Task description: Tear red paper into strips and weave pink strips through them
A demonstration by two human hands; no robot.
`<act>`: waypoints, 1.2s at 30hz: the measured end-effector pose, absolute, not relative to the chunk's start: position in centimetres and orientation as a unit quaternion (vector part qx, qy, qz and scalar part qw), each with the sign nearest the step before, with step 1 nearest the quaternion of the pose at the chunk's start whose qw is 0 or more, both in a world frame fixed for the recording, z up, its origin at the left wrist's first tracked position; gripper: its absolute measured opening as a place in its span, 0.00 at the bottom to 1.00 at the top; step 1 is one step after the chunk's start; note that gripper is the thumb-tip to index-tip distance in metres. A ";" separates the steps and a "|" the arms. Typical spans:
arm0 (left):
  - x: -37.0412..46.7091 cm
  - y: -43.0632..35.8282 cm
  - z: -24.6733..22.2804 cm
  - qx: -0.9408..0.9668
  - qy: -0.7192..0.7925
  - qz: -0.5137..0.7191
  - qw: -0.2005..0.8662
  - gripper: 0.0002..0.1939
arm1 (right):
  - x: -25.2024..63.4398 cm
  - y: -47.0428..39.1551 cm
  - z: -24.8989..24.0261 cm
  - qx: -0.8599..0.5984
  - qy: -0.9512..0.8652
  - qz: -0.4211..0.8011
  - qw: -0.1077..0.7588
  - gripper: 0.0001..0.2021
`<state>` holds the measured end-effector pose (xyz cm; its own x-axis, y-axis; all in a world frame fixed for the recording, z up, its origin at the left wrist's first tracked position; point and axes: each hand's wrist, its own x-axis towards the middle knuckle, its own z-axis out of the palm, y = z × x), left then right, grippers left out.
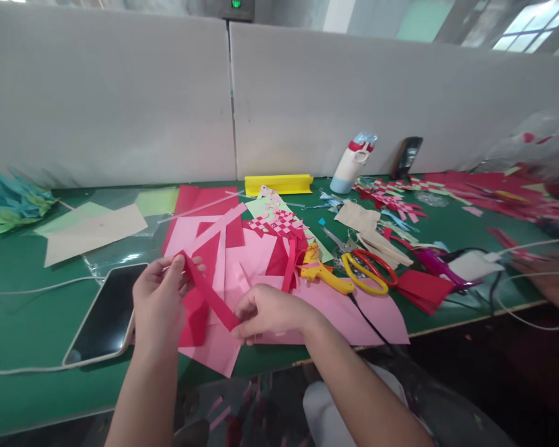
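A red paper strip [210, 294] stretches between my two hands, above sheets of pink paper [256, 254] and red paper [200, 202]. My left hand [161, 292] pinches its upper left end between thumb and fingers. At the lower right end, my right hand [263, 313] is closed on the strip. Behind the hands lies a woven red and pink checkered paper piece [279, 222]. A yellow glue gun [326, 273] rests on the pink paper to the right of my right hand, and scissors with yellow and orange handles [366, 273] lie beside it.
A phone [105, 316] with a white cable lies left of my left hand. Along the back stand a yellow folded piece [278, 184], a white bottle [351, 164] and a dark upright device [406, 158]. Another person's hand [549, 279] is at the right edge, near a white adapter [474, 266].
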<state>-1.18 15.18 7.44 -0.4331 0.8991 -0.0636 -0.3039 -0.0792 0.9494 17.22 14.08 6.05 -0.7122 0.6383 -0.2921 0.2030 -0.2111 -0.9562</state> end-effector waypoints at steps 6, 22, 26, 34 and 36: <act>-3.2 15.6 7.4 0.297 0.554 0.657 0.416 0.11 | 18.7 14.5 5.8 -0.386 -0.643 0.642 0.160 0.04; -2.6 15.3 6.9 0.387 0.570 0.491 0.534 0.18 | 23.1 16.0 6.7 -0.629 -0.673 0.305 0.242 0.06; -2.3 15.2 7.2 0.382 0.575 0.483 0.538 0.19 | 24.5 16.2 6.8 -0.662 -0.650 0.296 0.228 0.07; -2.7 15.4 6.8 0.375 0.593 0.479 0.527 0.21 | 26.6 16.9 6.4 -0.724 -0.595 0.187 0.296 0.07; -2.9 15.5 6.7 0.378 0.594 0.483 0.520 0.21 | 26.1 16.9 6.3 -0.726 -0.603 0.153 0.294 0.06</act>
